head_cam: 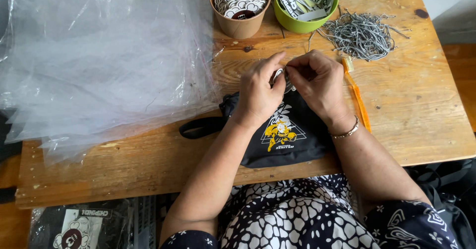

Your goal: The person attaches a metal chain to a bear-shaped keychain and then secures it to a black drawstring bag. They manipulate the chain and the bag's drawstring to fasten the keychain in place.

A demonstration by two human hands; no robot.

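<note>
Two hands meet over one black pouch (292,135) at the near edge of the wooden table (411,105). The left hand (259,93) and the right hand (320,83) both pinch at one small round tag (278,74), held between their fingertips just above the pouch's top edge. The right wrist wears one bracelet (347,131). The pouch lies flat, with one yellow and white print on its face and one black strap trailing to the left.

Just to the right lies one orange toothbrush (358,97). Beyond it sits one heap of grey-white cords (361,34). At the far edge stand two containers side by side: one brown cup (241,23) of round tags and one green bowl (303,23) of printed labels. One stack of clear plastic bags (99,60) covers the table's left half.
</note>
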